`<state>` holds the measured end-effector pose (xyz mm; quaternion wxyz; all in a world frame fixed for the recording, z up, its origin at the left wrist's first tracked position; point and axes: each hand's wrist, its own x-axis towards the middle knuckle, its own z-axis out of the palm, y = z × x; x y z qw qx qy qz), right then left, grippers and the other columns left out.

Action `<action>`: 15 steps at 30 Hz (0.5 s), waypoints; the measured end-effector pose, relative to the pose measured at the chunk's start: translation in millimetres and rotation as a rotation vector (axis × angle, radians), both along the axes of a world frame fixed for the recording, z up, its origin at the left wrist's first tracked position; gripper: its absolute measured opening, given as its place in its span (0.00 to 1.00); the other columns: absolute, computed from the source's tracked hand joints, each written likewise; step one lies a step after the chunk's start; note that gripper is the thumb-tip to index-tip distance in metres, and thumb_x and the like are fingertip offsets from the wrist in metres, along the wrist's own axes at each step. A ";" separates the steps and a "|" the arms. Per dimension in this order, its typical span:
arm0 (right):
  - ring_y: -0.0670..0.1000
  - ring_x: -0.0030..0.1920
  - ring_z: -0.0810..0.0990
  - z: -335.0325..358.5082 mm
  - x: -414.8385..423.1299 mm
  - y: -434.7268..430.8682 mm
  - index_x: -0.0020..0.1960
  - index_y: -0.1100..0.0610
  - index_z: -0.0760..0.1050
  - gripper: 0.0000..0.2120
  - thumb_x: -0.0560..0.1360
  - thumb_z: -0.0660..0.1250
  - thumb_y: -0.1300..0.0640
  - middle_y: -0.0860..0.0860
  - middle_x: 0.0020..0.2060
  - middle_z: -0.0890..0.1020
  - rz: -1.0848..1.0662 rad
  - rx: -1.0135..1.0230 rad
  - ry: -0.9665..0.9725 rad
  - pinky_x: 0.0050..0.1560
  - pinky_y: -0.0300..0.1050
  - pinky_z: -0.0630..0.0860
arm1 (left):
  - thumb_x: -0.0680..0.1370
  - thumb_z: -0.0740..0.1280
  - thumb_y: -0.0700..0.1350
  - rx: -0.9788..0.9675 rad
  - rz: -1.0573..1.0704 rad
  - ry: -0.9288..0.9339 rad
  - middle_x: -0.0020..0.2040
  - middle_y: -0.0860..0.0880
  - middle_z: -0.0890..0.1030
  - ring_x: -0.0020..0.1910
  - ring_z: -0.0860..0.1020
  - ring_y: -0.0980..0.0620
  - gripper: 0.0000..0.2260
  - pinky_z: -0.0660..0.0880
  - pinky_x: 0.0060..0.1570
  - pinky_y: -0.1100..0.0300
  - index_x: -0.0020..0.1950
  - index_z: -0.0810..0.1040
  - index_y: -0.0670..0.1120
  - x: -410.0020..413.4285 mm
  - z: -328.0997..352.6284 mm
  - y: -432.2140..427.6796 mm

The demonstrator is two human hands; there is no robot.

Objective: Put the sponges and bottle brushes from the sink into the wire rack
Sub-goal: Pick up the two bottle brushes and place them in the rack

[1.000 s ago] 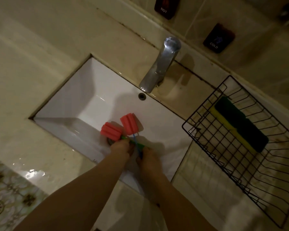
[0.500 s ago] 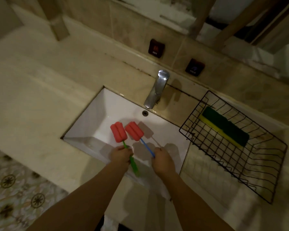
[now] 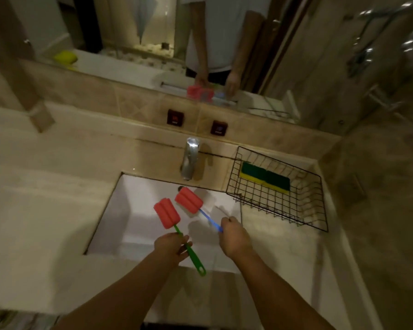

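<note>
Beige stone counter surrounds us. Our left hand pinches the green-handled red foam brush; our right hand pinches the blue-handled red foam brush, both above the white sink. Right of our hands, the black wire rack holds green-yellow sponges; the long handles may snag its wires.

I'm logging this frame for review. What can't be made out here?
Head view only:
- Sink floor near the person: hidden by the hands and arms.
- Blue brush handle end: hidden inside the right hand.
- Wall button labels: too small and dim.
- Rack far corner: blurred.
</note>
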<state>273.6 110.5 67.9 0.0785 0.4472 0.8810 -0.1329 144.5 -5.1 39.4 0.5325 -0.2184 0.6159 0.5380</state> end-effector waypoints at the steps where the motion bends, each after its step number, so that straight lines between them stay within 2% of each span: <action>1: 0.56 0.52 0.78 5.2 4.3 -1.6 0.57 0.57 0.73 0.09 0.77 0.64 0.60 0.56 0.56 0.76 -0.027 0.008 0.000 0.51 0.49 0.78 | 0.75 0.67 0.30 0.008 -0.027 0.009 0.40 0.40 0.82 0.36 0.81 0.45 0.04 0.78 0.31 0.50 0.45 0.77 0.38 1.4 4.6 2.0; 4: 0.57 0.53 0.77 21.6 18.7 -2.6 0.58 0.58 0.73 0.10 0.78 0.63 0.59 0.57 0.57 0.75 -0.087 0.031 0.011 0.53 0.49 0.78 | 0.75 0.68 0.30 0.041 -0.111 0.031 0.39 0.40 0.80 0.36 0.80 0.45 0.04 0.78 0.33 0.49 0.44 0.76 0.38 10.7 21.0 10.4; 6: 0.57 0.54 0.77 33.1 29.6 0.5 0.60 0.58 0.72 0.11 0.78 0.63 0.58 0.57 0.57 0.75 -0.124 0.044 0.018 0.54 0.50 0.78 | 0.76 0.67 0.31 0.087 -0.160 0.025 0.40 0.41 0.79 0.36 0.78 0.45 0.04 0.79 0.40 0.47 0.46 0.75 0.39 20.4 31.6 18.1; 9: 0.59 0.55 0.76 50.2 46.9 14.0 0.62 0.59 0.72 0.13 0.77 0.63 0.59 0.57 0.58 0.74 -0.175 0.071 0.017 0.53 0.52 0.78 | 0.77 0.66 0.31 0.184 -0.232 -0.020 0.49 0.39 0.79 0.45 0.79 0.42 0.04 0.76 0.50 0.46 0.48 0.75 0.39 37.3 44.6 35.8; 12: 0.60 0.57 0.76 63.7 63.4 38.1 0.62 0.59 0.72 0.14 0.76 0.64 0.60 0.57 0.60 0.73 -0.203 0.108 0.021 0.53 0.53 0.77 | 0.76 0.67 0.32 0.237 -0.286 -0.047 0.51 0.41 0.79 0.53 0.77 0.42 0.05 0.75 0.52 0.47 0.48 0.76 0.40 54.4 57.8 63.2; 15: 0.59 0.55 0.77 71.2 77.6 70.6 0.62 0.58 0.72 0.14 0.77 0.65 0.60 0.57 0.59 0.75 -0.229 0.160 0.046 0.52 0.52 0.77 | 0.76 0.68 0.33 0.244 -0.333 -0.074 0.47 0.44 0.80 0.54 0.77 0.44 0.04 0.76 0.51 0.47 0.47 0.77 0.41 72.5 71.7 96.7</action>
